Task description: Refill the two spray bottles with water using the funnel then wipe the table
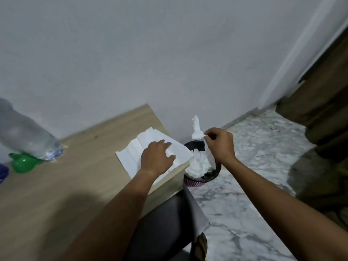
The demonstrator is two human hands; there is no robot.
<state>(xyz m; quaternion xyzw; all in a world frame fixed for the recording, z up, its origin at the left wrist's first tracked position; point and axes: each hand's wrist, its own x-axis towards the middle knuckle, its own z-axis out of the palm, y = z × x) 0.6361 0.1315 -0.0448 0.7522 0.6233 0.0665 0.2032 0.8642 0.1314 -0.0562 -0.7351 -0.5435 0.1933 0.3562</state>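
Left hand (pixel 157 157): palm down, fingers spread flat on a stack of white paper towels (pixel 131 153), pressing it; grips nothing.

Right hand (pixel 219 145): raised just beyond the table's right edge, thumb and forefinger pinched on a crumpled strip of white tissue (pixel 196 129) that stands up above the fingers.

Paper towels: unfolded, creased sheets lying at the table's far right corner, one edge reaching the table rim.

Waste bin (pixel 192 182): small, round, dark liner, pinkish patterned outer wall; stands on the floor just beside the table corner, directly under the right hand. Holds a wad of white tissue (pixel 198 166).

Table (pixel 66 185): light wood-grain top, set against the wall.

Green funnel (pixel 22 163): on the table at the far left, well apart from both hands.

Clear plastic water bottle (pixel 24 132): tilted, its lower end resting on the funnel; blurred. Label too smeared to read.

Blue object (pixel 3 172): cut off at the left edge, beside the funnel; identity cannot be told.

Room: plain pale wall (pixel 150 53); white-grey marbled floor (pixel 254 157); dark wooden door or frame (pixel 323 91) at right. No legible writing anywhere.
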